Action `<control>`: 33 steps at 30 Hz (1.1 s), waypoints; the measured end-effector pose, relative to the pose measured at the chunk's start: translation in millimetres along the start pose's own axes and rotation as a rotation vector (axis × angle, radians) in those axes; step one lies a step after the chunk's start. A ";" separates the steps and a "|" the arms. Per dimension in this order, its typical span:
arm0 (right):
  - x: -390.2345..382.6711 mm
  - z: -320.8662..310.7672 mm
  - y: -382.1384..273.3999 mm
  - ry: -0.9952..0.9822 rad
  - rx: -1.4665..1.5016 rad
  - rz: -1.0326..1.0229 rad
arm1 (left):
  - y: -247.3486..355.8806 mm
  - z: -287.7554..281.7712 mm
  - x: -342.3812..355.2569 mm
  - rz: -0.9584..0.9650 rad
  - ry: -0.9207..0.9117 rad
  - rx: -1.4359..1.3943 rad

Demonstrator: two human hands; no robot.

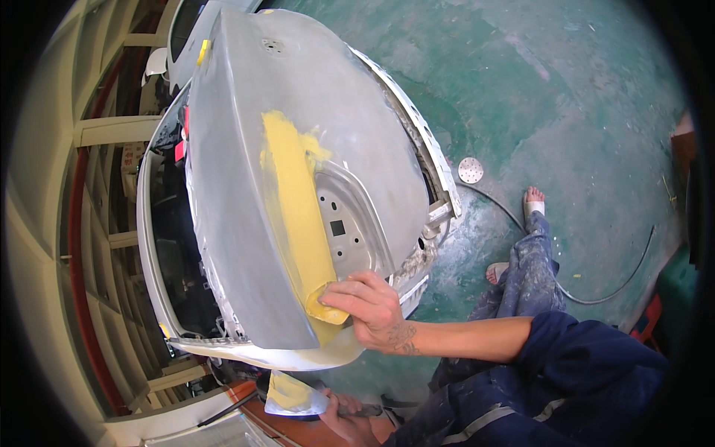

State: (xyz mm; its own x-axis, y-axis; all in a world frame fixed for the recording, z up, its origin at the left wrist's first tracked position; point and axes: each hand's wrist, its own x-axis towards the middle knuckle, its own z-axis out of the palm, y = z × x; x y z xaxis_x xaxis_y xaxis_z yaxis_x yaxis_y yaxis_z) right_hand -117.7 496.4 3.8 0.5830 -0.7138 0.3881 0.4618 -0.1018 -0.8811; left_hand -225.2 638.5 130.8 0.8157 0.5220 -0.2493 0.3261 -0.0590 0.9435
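My right hand grips a yellow putty spreader against a grey primed car trunk lid. A long band of yellow putty runs down the lid beside a recessed section with several holes, ending under the spreader. Below the bumper, my left hand holds a metal putty board with yellow putty on it, its fingers wrapped at the board's right end.
A rear window opening is left of the lid. A perforated disc and a hose lie on the green floor, near my legs. Cream beams and a red pipe fill the left side.
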 end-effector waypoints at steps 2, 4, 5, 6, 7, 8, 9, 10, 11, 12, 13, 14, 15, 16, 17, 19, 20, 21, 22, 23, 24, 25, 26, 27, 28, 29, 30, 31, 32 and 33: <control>-16.5 -3.4 -15.0 -0.047 0.012 0.005 | -32.2 -41.7 42.1 0.106 -0.105 -0.054; -33.5 -10.5 -24.9 -0.113 -0.005 -0.003 | -47.4 -61.9 67.3 0.143 -0.177 -0.097; -43.5 -13.0 -28.5 -0.161 0.013 0.006 | -51.7 -71.1 74.6 0.135 -0.182 -0.109; -54.7 -15.4 -31.0 -0.212 0.031 0.013 | -47.9 -67.0 69.5 0.106 -0.161 -0.082; -62.7 -19.1 -31.7 -0.261 0.052 0.025 | -43.3 -62.6 63.5 0.077 -0.139 -0.055; -67.4 -25.4 -31.2 -0.259 0.083 0.047 | -20.7 -45.0 37.1 0.028 -0.090 0.025; -77.8 -29.3 -31.1 -0.270 0.114 0.067 | -10.2 -37.6 21.7 -0.026 -0.032 0.094; -78.7 -33.5 -30.2 -0.275 0.153 0.084 | -9.4 -30.8 17.4 -0.036 -0.003 0.118; -75.5 -36.9 -25.2 -0.202 0.172 0.105 | -11.8 -25.1 13.5 -0.046 0.026 0.141; -64.8 -43.0 -18.3 -0.130 0.192 0.132 | -13.5 -18.8 6.9 -0.057 0.060 0.167; -51.9 -48.0 -7.3 -0.063 0.209 0.151 | -15.8 -6.8 -1.1 -0.073 0.054 0.150; -36.7 -52.9 5.0 -0.056 0.193 0.167 | -16.6 9.0 -12.1 -0.089 0.048 0.132; -16.1 -58.1 19.1 -0.041 0.177 0.187 | -17.1 12.6 -13.3 -0.080 0.055 0.141; 5.3 -60.6 36.1 0.011 0.157 0.183 | -16.1 14.1 -12.8 -0.124 0.055 0.219; 25.2 -59.7 48.0 0.049 0.148 0.174 | -15.8 8.8 -16.6 -0.162 0.067 0.284; 62.8 -58.0 62.4 0.116 0.178 0.221 | -20.4 -5.5 -17.4 -0.251 0.079 0.409; 78.0 -56.7 66.0 0.148 0.194 0.246 | -23.7 -15.0 -17.3 -0.296 0.086 0.469; 91.0 -56.3 69.0 0.135 0.164 0.236 | -27.9 -23.8 -16.5 -0.340 0.095 0.529; 101.8 -55.3 71.4 0.117 0.134 0.225 | -37.8 -38.2 -14.2 -0.366 0.079 0.518; 111.5 -55.3 75.0 0.104 0.102 0.215 | -47.4 -54.5 -12.6 -0.389 0.059 0.480; 119.2 -54.1 80.7 0.071 0.060 0.187 | -57.3 -67.5 -11.7 -0.417 0.039 0.435; 125.3 -52.8 85.4 0.054 0.037 0.142 | -65.2 -74.8 -13.1 -0.428 0.032 0.402; 130.6 -51.6 89.8 0.038 0.014 0.097 | -73.6 -80.3 -13.8 -0.432 0.030 0.382; 133.6 -50.3 93.7 0.022 -0.010 0.054 | -79.9 -82.9 -15.1 -0.451 0.028 0.366; 135.7 -49.7 96.8 0.019 -0.010 0.049 | -85.3 -85.1 -16.7 -0.470 0.027 0.352; 137.8 -49.5 99.3 0.017 -0.011 0.044 | -90.1 -86.5 -17.3 -0.475 0.028 0.346; 138.7 -47.5 102.3 0.011 -0.012 0.043 | -95.0 -86.6 -18.0 -0.483 0.033 0.338; 138.8 -46.1 104.0 0.014 0.004 0.043 | -98.7 -87.8 -19.3 -0.490 0.037 0.332; 138.0 -45.1 104.5 0.017 0.019 0.043 | -101.7 -87.8 -20.7 -0.497 0.043 0.329; 138.9 -44.9 104.8 0.025 0.031 0.043 | -103.3 -86.6 -20.2 -0.505 0.042 0.326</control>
State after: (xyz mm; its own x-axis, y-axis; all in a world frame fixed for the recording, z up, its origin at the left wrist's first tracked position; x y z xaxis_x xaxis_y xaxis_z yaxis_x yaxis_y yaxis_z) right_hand -18.4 355.5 -46.8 0.5863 -0.7340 0.3427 0.4573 -0.0493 -0.8880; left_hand -316.8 707.7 57.3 0.5044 0.5866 -0.6336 0.8033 -0.0497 0.5935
